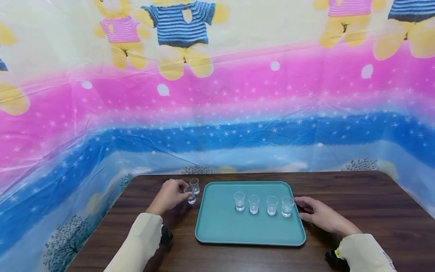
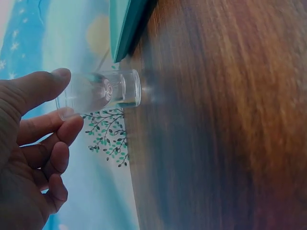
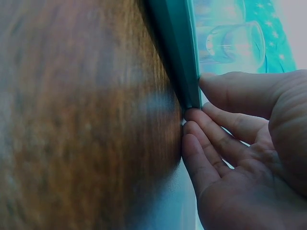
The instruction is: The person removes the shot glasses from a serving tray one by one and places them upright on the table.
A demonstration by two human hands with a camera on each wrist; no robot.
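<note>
My left hand (image 1: 172, 194) is at the left of the table, with thumb and fingertips pinching the upper part of a clear shot glass (image 2: 103, 90). The glass is upright, its base at or just above the wood; I cannot tell which. Another shot glass (image 1: 195, 185) stands right behind it. My right hand (image 1: 321, 213) is beside the right edge of a teal tray (image 1: 217, 230). Its thumb and fingertips touch the rim, with the fingers fairly straight. On the tray, several shot glasses (image 1: 253, 204) stand in a row, the rightmost one (image 1: 287, 206) nearest the right hand.
A dark brown wooden table (image 1: 374, 204) carries the tray. Behind it and at the sides hangs a printed cloth (image 1: 224, 132) with bears, snowflakes and trees. The left-hand glasses stand close to the tray's left rim.
</note>
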